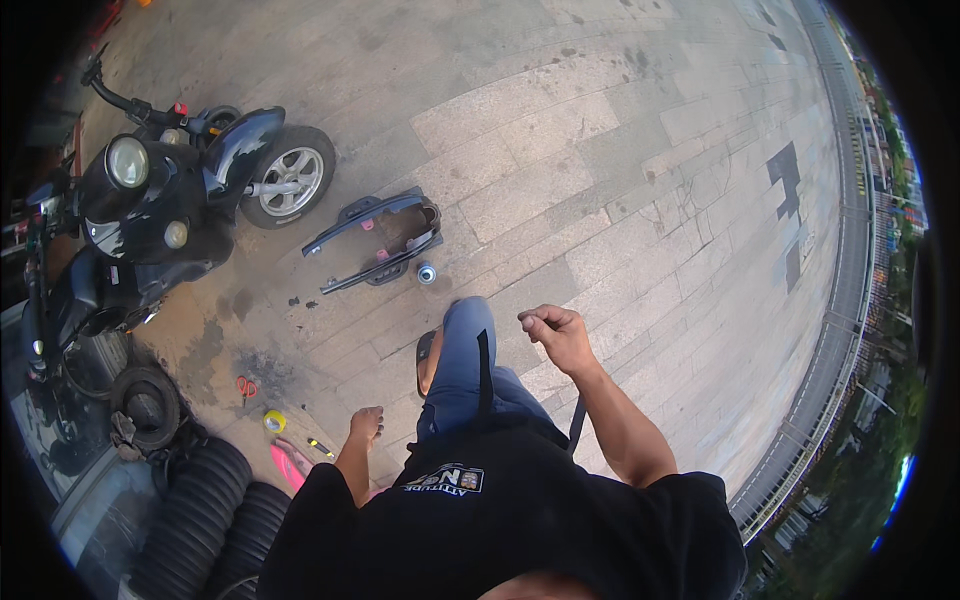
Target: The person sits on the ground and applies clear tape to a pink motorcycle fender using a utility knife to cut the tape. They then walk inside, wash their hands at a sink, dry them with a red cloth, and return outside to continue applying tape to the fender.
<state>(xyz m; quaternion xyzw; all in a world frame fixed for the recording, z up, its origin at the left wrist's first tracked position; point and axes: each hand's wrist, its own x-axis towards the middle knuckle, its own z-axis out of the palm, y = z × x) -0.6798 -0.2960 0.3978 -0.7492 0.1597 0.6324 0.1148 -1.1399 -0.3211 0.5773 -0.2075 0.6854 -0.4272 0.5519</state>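
My right hand is raised beside my jeans-clad leg, thumb and fingers pinched together; whatever is between them is too small to make out. My left hand hangs low at my left side with fingers loosely apart, holding nothing. Ahead on the paving lies a dark scooter body panel with a small can beside it. Left of my left hand are red-handled scissors, a yellow tape roll, a yellow-and-black cutter and a pink object, partly hidden by my body.
A black scooter with a front wheel stands at the left. Loose tyres and stacked tyres sit below it, along a glass front. Stone paving stretches right toward a curb, a road and greenery.
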